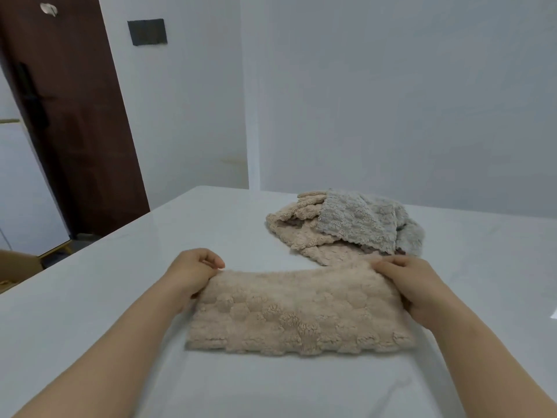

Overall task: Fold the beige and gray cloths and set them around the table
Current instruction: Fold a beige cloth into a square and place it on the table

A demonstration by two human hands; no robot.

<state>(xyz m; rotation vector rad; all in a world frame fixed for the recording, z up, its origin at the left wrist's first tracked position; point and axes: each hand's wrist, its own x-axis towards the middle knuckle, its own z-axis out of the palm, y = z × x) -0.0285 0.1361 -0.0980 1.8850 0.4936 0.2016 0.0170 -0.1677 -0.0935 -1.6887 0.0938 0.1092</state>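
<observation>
Nearest us on the white table [90, 297], we pinch the far corners of a beige cloth [298, 315], our left hand [193, 274] and right hand [413, 282] each clamped on a corner, one fold apparently made. Beyond that cloth, slightly right, a heap of beige cloths [298, 230] with a gray cloth [361, 221] on top waits unfolded, so we judge most work remains. We see no readable writing anywhere.

A: The light is soft and even, rather cool, with no hard shadows; only faint shade lies under the hands [193, 274] and the beige cloth [298, 315].

B: Any glare?

A: A mild sheen on the white tabletop [99, 300] left of the hands. The door [75, 116] far to their upper left leans, bent by the wide lens. Everything looks slightly soft.
</observation>
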